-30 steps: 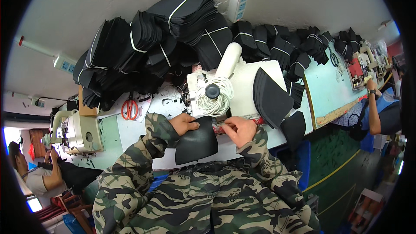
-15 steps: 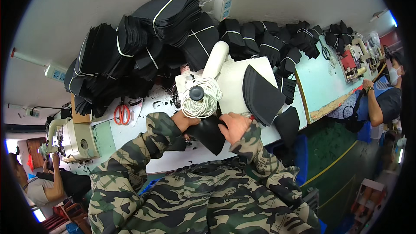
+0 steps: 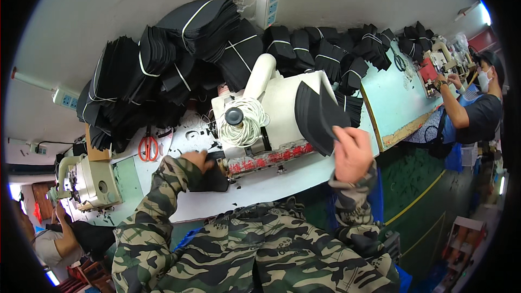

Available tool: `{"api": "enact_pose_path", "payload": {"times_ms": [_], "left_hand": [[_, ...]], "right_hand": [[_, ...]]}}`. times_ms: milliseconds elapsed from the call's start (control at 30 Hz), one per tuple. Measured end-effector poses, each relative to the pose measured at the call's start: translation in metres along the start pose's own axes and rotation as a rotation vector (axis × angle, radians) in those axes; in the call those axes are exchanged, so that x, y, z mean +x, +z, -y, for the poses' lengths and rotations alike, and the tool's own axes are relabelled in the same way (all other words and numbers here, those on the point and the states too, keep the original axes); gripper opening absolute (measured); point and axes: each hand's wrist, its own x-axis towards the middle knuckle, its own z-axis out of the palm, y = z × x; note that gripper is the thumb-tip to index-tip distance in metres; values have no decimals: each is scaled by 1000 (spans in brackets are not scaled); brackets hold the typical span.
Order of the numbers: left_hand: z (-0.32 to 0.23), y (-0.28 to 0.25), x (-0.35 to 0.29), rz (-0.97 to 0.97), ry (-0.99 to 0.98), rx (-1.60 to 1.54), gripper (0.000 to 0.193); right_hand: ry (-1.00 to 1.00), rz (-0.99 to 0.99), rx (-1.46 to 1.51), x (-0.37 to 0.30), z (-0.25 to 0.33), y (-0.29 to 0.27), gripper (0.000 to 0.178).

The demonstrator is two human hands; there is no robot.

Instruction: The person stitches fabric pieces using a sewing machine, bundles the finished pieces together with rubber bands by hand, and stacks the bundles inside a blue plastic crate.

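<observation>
My right hand (image 3: 353, 154) pinches the near corner of a black curved panel (image 3: 332, 109). That panel bends up from a fanned stack of like panels (image 3: 310, 116) on the right part of the sewing machine's cream bed (image 3: 284, 97). To the left of the machine, my left hand (image 3: 196, 159) is closed at the upper edge of another black panel (image 3: 211, 180), low over the white table. Its fingertips are partly hidden. A coil of white cord (image 3: 247, 131) sits on the machine around a black knob (image 3: 234, 116).
Bundles of black panels tied with white bands (image 3: 201, 27) line the wall. Red-handled scissors (image 3: 148, 147) lie on the left of the table. A cream machine (image 3: 97, 182) with a person stands at far left. Another person (image 3: 477, 103) works at the right.
My right hand has left the panel at the machine's front and moved right to the stack, lifting a corner. My left hand has moved left. The machine's chipped red front edge now shows.
</observation>
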Motion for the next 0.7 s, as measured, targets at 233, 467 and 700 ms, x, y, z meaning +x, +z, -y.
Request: {"api": "enact_pose_path", "payload": {"times_ms": [233, 467, 700], "left_hand": [[-2, 39, -23, -76, 72, 98, 30], [15, 23, -22, -112, 43, -76, 9], [-20, -81, -22, 645, 366, -1164, 15]], "right_hand": [[28, 292, 327, -43, 39, 47, 32], [-125, -68, 651, 63, 136, 55, 32], [-151, 36, 666, 70, 126, 67, 27]]}}
